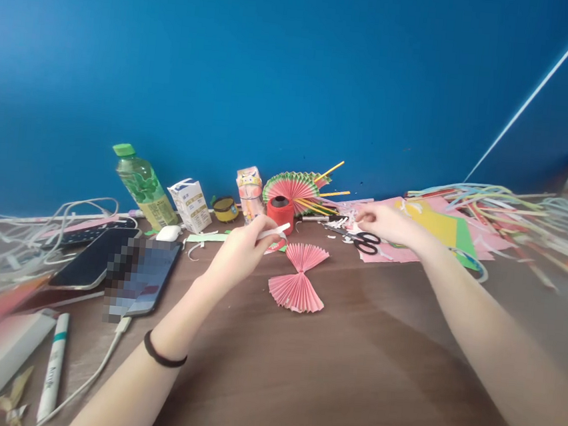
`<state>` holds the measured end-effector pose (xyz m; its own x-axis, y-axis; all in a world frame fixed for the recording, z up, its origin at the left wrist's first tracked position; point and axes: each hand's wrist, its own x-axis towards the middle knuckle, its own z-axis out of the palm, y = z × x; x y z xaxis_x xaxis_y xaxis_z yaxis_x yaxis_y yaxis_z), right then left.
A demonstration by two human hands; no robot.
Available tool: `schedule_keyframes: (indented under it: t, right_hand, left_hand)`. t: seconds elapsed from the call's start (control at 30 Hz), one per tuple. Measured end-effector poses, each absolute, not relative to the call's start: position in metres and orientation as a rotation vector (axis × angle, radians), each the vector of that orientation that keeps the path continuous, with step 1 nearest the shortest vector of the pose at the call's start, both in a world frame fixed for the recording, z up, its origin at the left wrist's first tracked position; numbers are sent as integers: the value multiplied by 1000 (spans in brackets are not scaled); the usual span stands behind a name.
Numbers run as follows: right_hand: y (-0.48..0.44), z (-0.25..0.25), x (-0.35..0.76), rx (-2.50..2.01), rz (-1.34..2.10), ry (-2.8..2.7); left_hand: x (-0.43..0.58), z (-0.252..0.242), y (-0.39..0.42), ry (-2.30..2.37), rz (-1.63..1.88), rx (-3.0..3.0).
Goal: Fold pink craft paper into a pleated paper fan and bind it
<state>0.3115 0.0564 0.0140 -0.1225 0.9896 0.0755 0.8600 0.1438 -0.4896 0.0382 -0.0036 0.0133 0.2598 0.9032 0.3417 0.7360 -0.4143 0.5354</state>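
My left hand (243, 246) is closed, pinching a narrow white strip (277, 231) between thumb and fingers. Just right of it and nearer to me, a pleated pink paper bow (300, 285) lies on the table, made of two fans joined at the middle. My right hand (381, 221) is over the small white paper scraps (346, 220) at the back, its fingers curled together; what they hold, if anything, is hidden. Black-handled scissors (367, 241) lie right below that hand. Behind the left hand stands a red spool (280, 214).
A pink and green pleated fan (293, 190) with yellow sticks leans by the blue wall. Coloured paper sheets (433, 227) lie right. A green bottle (143, 186), a carton (190, 205), phones (144, 280), cables and a white marker (53, 368) are on the left.
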Motion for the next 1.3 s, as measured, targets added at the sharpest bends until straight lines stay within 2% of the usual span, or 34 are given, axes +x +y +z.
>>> schedule_keyframes:
  t: [0.1, 0.2, 0.4, 0.77, 1.1, 1.3]
  right_hand:
    - [68, 2, 333, -2096, 379, -2182]
    - [75, -11, 336, -2210, 391, -2292]
    - [81, -22, 331, -2192, 356, -2341]
    - [68, 5, 337, -2129, 433, -2349]
    - [70, 13, 346, -2272, 316, -2329]
    - [61, 21, 342, -2248, 45, -2257]
  left_hand:
    - [36, 16, -3, 1544, 902, 2227]
    - [35, 17, -4, 1561, 918, 2201]
    - [35, 16, -2, 1533, 870, 2246]
    - [30, 15, 2, 1606, 824, 2273]
    - [28, 11, 3, 1631, 832, 2295]
    - [28, 12, 3, 1638, 806, 2293]
